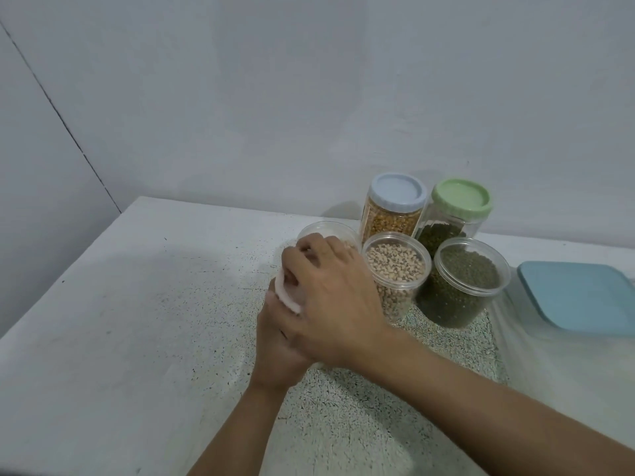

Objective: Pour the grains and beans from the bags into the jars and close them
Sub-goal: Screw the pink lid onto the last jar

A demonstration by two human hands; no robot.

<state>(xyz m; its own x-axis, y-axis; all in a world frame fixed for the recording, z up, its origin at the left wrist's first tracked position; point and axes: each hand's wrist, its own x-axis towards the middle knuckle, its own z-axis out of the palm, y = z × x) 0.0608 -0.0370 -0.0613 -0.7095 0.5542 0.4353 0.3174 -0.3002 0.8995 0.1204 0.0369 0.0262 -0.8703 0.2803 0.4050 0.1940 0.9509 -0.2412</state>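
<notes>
- Landmark: open pea jar (397,269), filled near the rim with pale peas, upright on the bench (137,304).
- Right hand (338,304) is just left of the pea jar, its wrist edge close to or touching the jar wall. The arm comes in from the near right.
- Its fingers (305,250) are curled down together over a white piece (288,298). Whether that is a lid or a bag, cannot tell.
- Left hand (278,341) is left of and nearer than the pea jar, tucked under the right hand. Its fingers are hidden, so its hold cannot be told.
- Clear jar (326,230) stands open behind the hands, far-left of the pea jar, mostly covered.
- Blue-lidded jar (395,214) of yellow grain is directly behind the pea jar, touching or nearly so.
- Green-lidded jar (458,204) is far-right of it, part full of dark beans.
- Dark-bean jar (469,280), open and full, stands tight against the pea jar's right side.
- Blue square lid (580,297) lies further right, cut by the frame edge.
- The bench's far edge meets the wall (309,97) just behind the jars. A broad speckled surface runs left of the pea jar to the slanting left edge.
</notes>
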